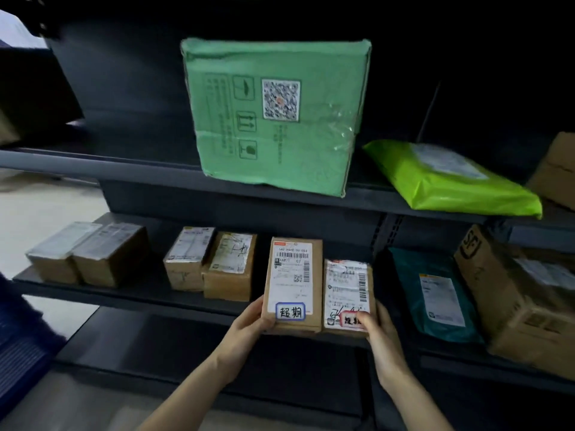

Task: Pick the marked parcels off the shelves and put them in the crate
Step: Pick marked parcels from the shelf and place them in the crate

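Nearest the camera, the person's two bare forearms are reaching up to the front lip of the middle shelf (140,295). The left hand (249,321) is gripping the blue-tagged parcel (292,275) at its lower left corner. Its thumb is lying on the front face just beside the blue-bordered tag (290,312), and its other fingers are curling round the near end, out of sight. The right hand (379,334) is gripping the red-tagged parcel (347,287) at its lower right corner. Its thumb is pressing on the red-bordered tag (350,320) and partly covering it, while its fingers are wrapping round the right side. Both brown parcels are lying label-up and touching side by side. The blue-tagged one is sitting a little higher in the view, and whether it is clear of the shelf cannot be told. A blurred dark blue ribbed object (21,346) is showing at the left edge. Further along the same shelf, four small brown boxes (228,269) are resting in two pairs to the left. A teal mailer (435,293) and a large brown carton (513,293) are lying to the right. Farther back, on the upper shelf (124,169), a green carton (277,126) is standing upright. A lime-green mailer (451,181) is lying flat just beside it.
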### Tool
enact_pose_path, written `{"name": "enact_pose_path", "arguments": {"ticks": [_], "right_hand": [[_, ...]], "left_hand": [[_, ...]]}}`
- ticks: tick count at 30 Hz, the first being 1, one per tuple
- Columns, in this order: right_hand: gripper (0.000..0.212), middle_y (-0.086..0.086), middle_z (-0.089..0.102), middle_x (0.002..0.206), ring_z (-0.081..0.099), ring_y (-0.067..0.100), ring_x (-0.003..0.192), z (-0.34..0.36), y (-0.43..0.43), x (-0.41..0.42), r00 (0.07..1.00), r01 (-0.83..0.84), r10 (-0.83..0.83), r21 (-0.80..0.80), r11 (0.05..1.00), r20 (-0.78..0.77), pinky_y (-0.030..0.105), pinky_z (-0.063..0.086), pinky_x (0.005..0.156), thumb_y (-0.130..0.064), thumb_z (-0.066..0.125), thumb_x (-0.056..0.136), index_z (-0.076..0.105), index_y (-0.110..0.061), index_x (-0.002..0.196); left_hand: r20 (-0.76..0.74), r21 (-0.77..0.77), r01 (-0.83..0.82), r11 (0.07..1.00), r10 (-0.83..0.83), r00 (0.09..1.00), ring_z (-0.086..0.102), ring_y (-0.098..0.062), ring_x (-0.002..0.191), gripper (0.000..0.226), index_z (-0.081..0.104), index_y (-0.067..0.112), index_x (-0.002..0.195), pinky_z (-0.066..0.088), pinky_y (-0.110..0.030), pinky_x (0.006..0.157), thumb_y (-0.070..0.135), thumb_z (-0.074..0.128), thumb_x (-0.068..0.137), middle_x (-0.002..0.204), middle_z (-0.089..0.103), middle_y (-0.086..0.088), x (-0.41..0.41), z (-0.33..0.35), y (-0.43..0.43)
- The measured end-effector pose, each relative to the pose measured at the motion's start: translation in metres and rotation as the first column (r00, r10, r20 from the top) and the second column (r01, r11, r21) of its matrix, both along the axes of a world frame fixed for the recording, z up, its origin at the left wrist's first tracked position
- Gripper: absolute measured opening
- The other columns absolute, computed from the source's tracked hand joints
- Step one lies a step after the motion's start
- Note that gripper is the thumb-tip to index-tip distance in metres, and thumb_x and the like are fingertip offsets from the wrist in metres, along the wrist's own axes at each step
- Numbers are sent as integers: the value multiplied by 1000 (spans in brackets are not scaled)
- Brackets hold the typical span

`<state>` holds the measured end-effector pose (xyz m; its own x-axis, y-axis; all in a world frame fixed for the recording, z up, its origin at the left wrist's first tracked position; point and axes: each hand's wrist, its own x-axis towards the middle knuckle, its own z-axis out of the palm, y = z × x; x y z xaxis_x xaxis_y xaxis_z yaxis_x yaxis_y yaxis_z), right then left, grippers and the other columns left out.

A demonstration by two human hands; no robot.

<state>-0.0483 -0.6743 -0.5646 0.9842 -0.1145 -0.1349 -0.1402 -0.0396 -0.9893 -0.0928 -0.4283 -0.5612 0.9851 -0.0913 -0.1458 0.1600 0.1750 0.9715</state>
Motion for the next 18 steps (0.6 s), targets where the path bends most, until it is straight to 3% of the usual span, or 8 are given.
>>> {"name": "enact_pose_path", "arguments": {"ticks": [6, 9, 12, 15, 18], "right_hand": [[29, -22, 63, 103, 57, -7, 93, 74, 28, -45, 986, -123, 121, -9, 992, -115, 15, 40, 73, -19, 59, 89, 52, -39, 109], [32, -17, 65, 106, 60, -3, 93, 110, 50, -59, 965, -202, 198, -4, 979, -172, 18, 43, 74, -18, 61, 88, 53, -32, 115], [32, -22, 63, 102, 60, -12, 83, 148, 86, -69, 928, -322, 315, -7, 947, -198, 14, 40, 69, -26, 61, 88, 50, -34, 117], [31, -29, 56, 96, 55, -15, 78, 185, 130, -80, 879, -448, 437, -18, 894, -190, 13, 37, 68, -31, 60, 89, 45, -39, 116], [22, -22, 57, 100, 50, -10, 88, 216, 178, -94, 811, -569, 559, -14, 822, -172, 21, 39, 74, -30, 59, 89, 47, -38, 107]], "left_hand": [[-158, 38, -58, 998, 64, 985, 62, -14, 114, 71, 54, 26, 128, 43, -35, 103, 38, 74, 61, 118, 69, 5, -53, 74, 33], [-207, 55, -131, 990, 139, 968, 64, -20, 112, 73, 56, 17, 126, 45, -40, 103, 33, 76, 57, 116, 70, -1, -85, 118, 52], [-229, 83, -236, 968, 249, 941, 64, -20, 110, 69, 57, 17, 124, 45, -43, 103, 30, 77, 59, 116, 70, -2, -120, 163, 78], [-247, 105, -351, 930, 366, 897, 66, -17, 107, 75, 57, 20, 121, 48, -38, 99, 36, 80, 52, 113, 71, 0, -157, 201, 112], [-251, 119, -440, 890, 456, 854, 67, -15, 104, 74, 57, 23, 119, 51, -32, 91, 36, 81, 50, 112, 72, 2, -192, 238, 147]]}}
